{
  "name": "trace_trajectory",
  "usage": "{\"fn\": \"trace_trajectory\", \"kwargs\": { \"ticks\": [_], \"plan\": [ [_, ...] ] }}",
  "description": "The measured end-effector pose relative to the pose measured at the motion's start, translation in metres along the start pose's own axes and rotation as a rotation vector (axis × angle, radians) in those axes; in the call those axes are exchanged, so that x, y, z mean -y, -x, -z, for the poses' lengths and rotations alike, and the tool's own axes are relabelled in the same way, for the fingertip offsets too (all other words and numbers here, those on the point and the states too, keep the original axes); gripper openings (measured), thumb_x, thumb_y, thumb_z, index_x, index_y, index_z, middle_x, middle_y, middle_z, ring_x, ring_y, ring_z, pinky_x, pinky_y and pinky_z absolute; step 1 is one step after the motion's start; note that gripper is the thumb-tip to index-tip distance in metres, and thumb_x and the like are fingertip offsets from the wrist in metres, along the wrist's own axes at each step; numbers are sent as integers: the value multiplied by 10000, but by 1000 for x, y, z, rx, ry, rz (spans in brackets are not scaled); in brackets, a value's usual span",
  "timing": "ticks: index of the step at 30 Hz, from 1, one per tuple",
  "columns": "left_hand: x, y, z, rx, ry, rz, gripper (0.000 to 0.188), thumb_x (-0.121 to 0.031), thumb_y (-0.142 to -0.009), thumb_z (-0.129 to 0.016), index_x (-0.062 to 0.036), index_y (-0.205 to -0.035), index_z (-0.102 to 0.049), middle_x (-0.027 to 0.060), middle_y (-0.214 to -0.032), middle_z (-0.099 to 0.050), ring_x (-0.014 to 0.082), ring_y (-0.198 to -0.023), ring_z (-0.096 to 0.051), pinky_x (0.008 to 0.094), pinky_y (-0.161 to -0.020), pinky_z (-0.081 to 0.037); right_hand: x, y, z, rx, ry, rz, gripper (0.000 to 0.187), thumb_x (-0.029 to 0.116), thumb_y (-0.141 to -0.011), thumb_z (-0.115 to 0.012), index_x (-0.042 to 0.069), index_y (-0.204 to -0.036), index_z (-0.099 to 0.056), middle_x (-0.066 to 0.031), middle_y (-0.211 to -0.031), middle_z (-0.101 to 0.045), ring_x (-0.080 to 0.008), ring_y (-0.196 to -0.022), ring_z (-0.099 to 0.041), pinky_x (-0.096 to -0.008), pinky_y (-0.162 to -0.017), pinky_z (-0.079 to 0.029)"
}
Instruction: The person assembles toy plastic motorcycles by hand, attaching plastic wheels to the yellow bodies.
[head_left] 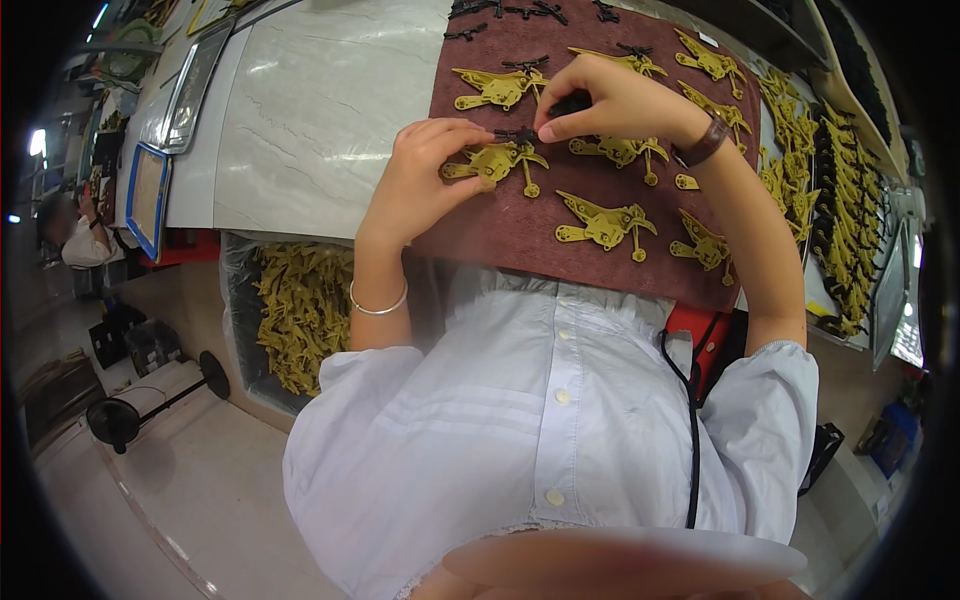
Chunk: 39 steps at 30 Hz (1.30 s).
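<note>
My left hand [425, 175] presses down on a mustard-yellow bird-shaped plastic part [492, 163] lying on a dark red-brown mat [520, 225]. My right hand [610, 100] pinches a small black piece [515, 133] at the top of that same part. Several more yellow parts lie in rows on the mat, such as one [605, 225] nearer to me and one [497, 88] farther away. Small black pieces [500, 10] sit along the mat's far edge.
A pale marble-patterned tabletop [320, 110] lies left of the mat. A bin of yellow parts [300, 310] sits below the table on the left. More yellow and black parts [835, 190] pile up at the right. Another person [75, 235] sits far left. A fan [115, 420] stands on the floor.
</note>
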<state>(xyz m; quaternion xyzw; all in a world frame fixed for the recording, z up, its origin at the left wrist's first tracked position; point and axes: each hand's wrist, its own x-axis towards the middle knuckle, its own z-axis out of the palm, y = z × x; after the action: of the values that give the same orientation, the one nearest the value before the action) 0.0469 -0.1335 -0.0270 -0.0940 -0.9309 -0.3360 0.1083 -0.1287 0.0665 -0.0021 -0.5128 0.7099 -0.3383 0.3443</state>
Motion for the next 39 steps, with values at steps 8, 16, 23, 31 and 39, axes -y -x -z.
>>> {"fn": "trace_trajectory", "kwargs": {
  "ticks": [8,16,23,31,39],
  "plan": [
    [-16,-15,-14,-87,28,-15,319,-108,-680,-788,-52,-984,-710,81,-973,-672,246,-889,-629,346,-809,-491,-19,27,-14,-225,5,95,195,219,-834,-736,29,-874,-718,-9,-769,-651,-82,-721,-563,-249,-643,-434],
    [-26,-6,-37,-141,-130,8,186,-126,-662,-788,-50,-816,-716,54,-859,-605,237,-813,-577,359,-728,-461,-16,31,-46,-358,120,38,276,265,-751,-793,3,-771,-709,-97,-650,-633,-176,-600,-579,-300,-596,-449],
    [-29,1,-50,-196,-144,19,149,-99,-669,-779,-31,-781,-709,67,-901,-614,238,-831,-576,353,-741,-461,-11,42,-51,-347,69,-72,271,271,-748,-788,8,-775,-730,-129,-683,-669,-232,-591,-610,-327,-592,-463],
    [-32,8,-59,-250,-122,53,124,-62,-663,-771,-31,-771,-717,49,-910,-652,216,-828,-596,342,-737,-471,-13,45,-63,-390,132,-41,253,257,-742,-785,14,-793,-738,-139,-693,-677,-263,-618,-641,-346,-601,-486],
    [-34,6,-58,-373,-206,-49,130,-40,-636,-766,-36,-751,-706,31,-868,-669,209,-824,-603,324,-698,-479,-3,43,-82,-502,163,-62,201,214,-758,-726,31,-842,-740,-140,-806,-707,-286,-731,-675,-375,-681,-526]
  ]
}}
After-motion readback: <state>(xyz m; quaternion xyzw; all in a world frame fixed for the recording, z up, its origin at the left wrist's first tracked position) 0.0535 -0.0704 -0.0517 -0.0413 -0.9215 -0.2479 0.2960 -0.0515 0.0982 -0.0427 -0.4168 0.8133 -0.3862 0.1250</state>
